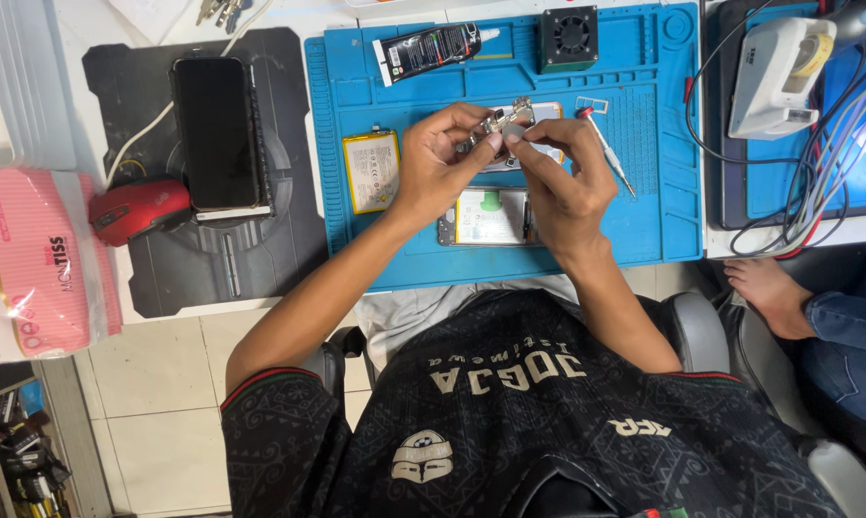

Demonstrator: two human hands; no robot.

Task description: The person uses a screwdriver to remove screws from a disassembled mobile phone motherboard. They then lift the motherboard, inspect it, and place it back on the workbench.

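Above the centre of the blue mat, gripping a small metal phone component between left hand and right hand fingertips, apparently mid-inspection; requiring steady, delicate handling over the opened phone.

Pink tissue pack — dark phone screen

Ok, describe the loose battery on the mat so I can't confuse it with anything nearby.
Start at the blue work mat. Look just left of the left hand, which is pinching a small metal part together with the right hand. The battery lies flat there: a pale yellowish rectangle, apart from the opened phone.
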